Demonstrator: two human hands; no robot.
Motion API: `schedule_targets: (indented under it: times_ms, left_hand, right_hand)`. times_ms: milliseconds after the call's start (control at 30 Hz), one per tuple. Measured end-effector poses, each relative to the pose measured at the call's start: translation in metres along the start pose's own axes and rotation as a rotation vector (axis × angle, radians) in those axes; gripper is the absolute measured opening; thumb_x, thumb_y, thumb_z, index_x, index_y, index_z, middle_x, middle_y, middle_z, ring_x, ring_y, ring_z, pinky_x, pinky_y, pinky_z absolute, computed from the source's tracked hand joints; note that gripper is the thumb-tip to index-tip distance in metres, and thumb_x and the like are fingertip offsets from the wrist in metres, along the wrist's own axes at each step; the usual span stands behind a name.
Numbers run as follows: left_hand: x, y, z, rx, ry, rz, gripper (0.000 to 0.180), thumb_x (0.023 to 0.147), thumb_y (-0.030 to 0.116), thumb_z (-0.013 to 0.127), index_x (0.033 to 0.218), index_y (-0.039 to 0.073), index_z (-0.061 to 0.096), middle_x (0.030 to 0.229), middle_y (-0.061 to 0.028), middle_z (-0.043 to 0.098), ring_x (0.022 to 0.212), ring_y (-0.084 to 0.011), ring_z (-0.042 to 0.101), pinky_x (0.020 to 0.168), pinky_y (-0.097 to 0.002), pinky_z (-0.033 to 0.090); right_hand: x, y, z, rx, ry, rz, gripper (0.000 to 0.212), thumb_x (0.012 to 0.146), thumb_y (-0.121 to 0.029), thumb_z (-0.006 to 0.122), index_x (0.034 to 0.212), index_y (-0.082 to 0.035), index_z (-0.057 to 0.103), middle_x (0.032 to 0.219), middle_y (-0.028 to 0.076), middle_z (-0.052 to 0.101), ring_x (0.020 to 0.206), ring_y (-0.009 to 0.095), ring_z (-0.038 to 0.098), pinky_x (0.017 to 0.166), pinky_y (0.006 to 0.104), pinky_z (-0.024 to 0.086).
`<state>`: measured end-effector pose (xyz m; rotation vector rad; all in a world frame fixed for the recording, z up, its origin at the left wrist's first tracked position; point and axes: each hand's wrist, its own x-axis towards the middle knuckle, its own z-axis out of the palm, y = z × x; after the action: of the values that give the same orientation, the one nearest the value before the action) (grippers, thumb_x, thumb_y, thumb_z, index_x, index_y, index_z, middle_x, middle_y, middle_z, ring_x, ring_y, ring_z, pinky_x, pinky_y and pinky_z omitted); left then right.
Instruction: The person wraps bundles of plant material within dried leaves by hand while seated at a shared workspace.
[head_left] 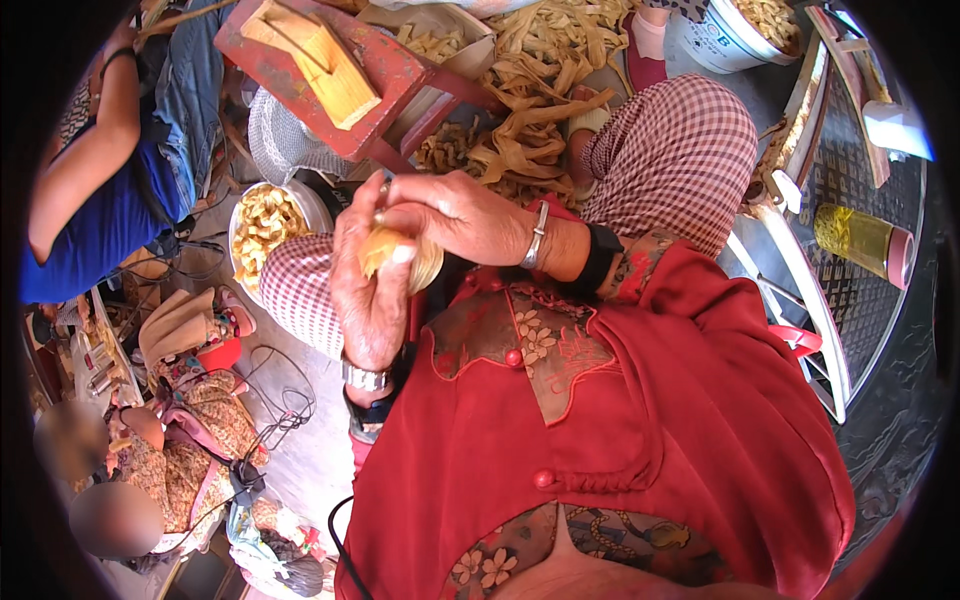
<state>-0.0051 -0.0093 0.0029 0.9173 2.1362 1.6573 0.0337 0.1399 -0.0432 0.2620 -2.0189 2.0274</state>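
Note:
Both hands meet in front of my chest, over the gap between my knees. My left hand is closed around a pale yellow rolled strip, thin and slightly see-through, in a small bundle. From the other side my right hand bends over the same bundle, its fingers closed on the upper part. Part of the roll bulges out below the right palm. The fingertips partly hide where the strip ends. By my left knee stands a white tub of small yellow knotted pieces.
Ahead, a worn red stool bears a notched wooden block. Long brown strips are heaped beyond my knees. A white bucket stands far right; a capped bottle lies near a white metal frame. People sit at left; cables cross the floor.

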Motion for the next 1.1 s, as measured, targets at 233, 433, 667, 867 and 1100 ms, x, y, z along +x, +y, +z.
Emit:
schedule_targets:
  times_ms: [233, 433, 667, 867, 1100]
  left_hand:
    - [0.008, -0.005, 0.009, -0.251, 0.021, -0.278, 0.040, 0.096, 0.031, 0.044, 0.117, -0.001, 0.054, 0.102, -0.0071, 0.061, 0.079, -0.0073, 0.054, 0.069, -0.0184, 0.044]
    - [0.006, -0.015, 0.001, -0.850, -0.176, -0.532, 0.051, 0.096, 0.040, 0.038, 0.111, -0.007, 0.053, 0.092, -0.0158, 0.062, 0.076, -0.0217, 0.063, 0.067, -0.0350, 0.056]
    - [0.009, -0.032, -0.015, -1.112, -0.257, -0.419, 0.051, 0.095, 0.038, 0.040, 0.110, -0.009, 0.053, 0.091, -0.0157, 0.059, 0.082, -0.0226, 0.059, 0.076, -0.0466, 0.054]
    - [0.006, -0.042, -0.034, -1.093, -0.184, -0.389, 0.051, 0.097, 0.037, 0.035, 0.107, -0.009, 0.054, 0.101, -0.0132, 0.053, 0.070, -0.0162, 0.052, 0.075, -0.0445, 0.054]
    - [0.005, -0.032, -0.019, -0.834, -0.007, -0.418, 0.048, 0.094, 0.038, 0.045, 0.104, -0.007, 0.057, 0.082, -0.0090, 0.059, 0.064, -0.0122, 0.055, 0.063, -0.0321, 0.055]
  right_hand:
    - [0.000, 0.000, -0.002, -0.021, 0.139, 0.079, 0.029, 0.092, -0.023, 0.053, 0.109, -0.004, 0.040, 0.089, 0.015, 0.063, 0.079, 0.024, 0.063, 0.072, 0.0325, 0.050]
    - [-0.004, 0.012, -0.008, -0.087, 0.116, 0.159, 0.042, 0.096, -0.043, 0.037, 0.095, -0.003, 0.050, 0.079, 0.010, 0.057, 0.072, 0.022, 0.058, 0.067, 0.0324, 0.046]
    - [-0.005, 0.022, -0.039, -0.007, 0.163, 0.173, 0.042, 0.097, -0.035, 0.039, 0.075, -0.002, 0.054, 0.067, 0.001, 0.053, 0.062, 0.009, 0.047, 0.059, 0.0250, 0.040]
    - [-0.006, 0.016, -0.062, 0.002, -0.031, 0.500, 0.038, 0.095, -0.039, 0.043, 0.083, -0.006, 0.055, 0.067, -0.003, 0.049, 0.058, 0.004, 0.046, 0.047, 0.0191, 0.041]
    - [0.000, 0.005, -0.027, 0.223, -0.410, 0.552, 0.028, 0.092, -0.027, 0.051, 0.102, -0.002, 0.058, 0.070, 0.002, 0.054, 0.062, 0.007, 0.057, 0.044, 0.0217, 0.053]
